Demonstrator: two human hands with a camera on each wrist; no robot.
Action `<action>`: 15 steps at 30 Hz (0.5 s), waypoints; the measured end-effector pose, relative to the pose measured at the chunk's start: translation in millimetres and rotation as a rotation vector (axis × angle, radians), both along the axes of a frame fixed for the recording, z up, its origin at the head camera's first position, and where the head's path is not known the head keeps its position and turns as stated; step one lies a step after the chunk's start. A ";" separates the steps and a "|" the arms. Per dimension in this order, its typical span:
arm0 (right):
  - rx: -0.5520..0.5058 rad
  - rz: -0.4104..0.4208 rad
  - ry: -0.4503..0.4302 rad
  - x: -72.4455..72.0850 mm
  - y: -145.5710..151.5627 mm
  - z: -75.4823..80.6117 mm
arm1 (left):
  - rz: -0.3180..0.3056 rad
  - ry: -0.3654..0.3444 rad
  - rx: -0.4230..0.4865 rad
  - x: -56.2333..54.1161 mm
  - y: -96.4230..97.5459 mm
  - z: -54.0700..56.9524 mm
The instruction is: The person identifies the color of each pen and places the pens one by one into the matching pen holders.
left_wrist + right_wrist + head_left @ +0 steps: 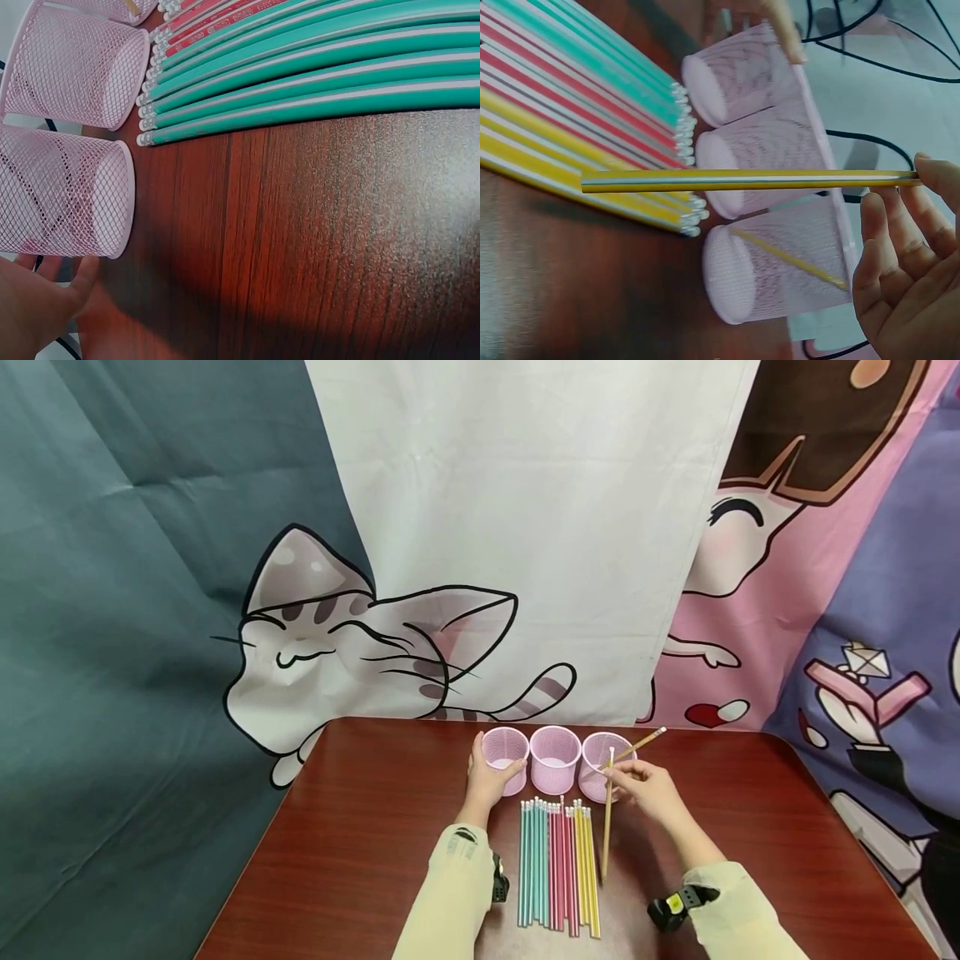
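Three pink mesh pencil cups stand in a row. My left hand (489, 779) holds the left pencil cup (506, 752), thumb across its near side and fingers along its left side. Near its eraser end, my right hand (643, 787) pinches a yellow pencil (742, 180), which hangs in front of the right pencil cup (780, 277). Another yellow pencil (647, 740) leans inside that right cup. The middle pencil cup (555, 752) stands between the two others. In front of the cups lie green pencils (533, 864), red pencils (561, 877) and yellow pencils (587, 877), side by side with eraser ends toward the cups.
The brown wooden table (360, 860) ends just behind the cups. A printed cloth (540, 527) with cartoon figures hangs behind it. Black cables (900, 67) show beyond the cups in the right wrist view.
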State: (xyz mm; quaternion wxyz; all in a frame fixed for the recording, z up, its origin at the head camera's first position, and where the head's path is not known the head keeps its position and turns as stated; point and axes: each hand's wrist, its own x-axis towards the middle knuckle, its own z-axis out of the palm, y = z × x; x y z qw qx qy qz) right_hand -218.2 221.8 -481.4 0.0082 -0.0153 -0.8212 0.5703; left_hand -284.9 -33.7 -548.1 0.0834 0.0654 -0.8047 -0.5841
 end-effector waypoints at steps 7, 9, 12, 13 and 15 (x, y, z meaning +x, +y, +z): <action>-0.047 -0.018 0.059 -4.0 3.3 21.0 | -0.003 -0.012 0.035 -1.4 0.0 1.3; -0.046 -0.022 0.072 -5.7 5.0 24.5 | -0.003 -0.007 0.043 -1.6 0.4 1.5; -0.059 -0.023 0.077 -8.6 7.9 27.8 | 0.001 -0.003 0.057 -0.9 1.1 2.2; -0.062 -0.023 0.075 -9.5 8.9 28.8 | 0.002 -0.007 0.063 -0.6 1.3 2.6; -0.078 -0.026 0.067 -10.6 10.2 31.3 | 0.004 -0.009 0.068 -0.3 1.6 2.8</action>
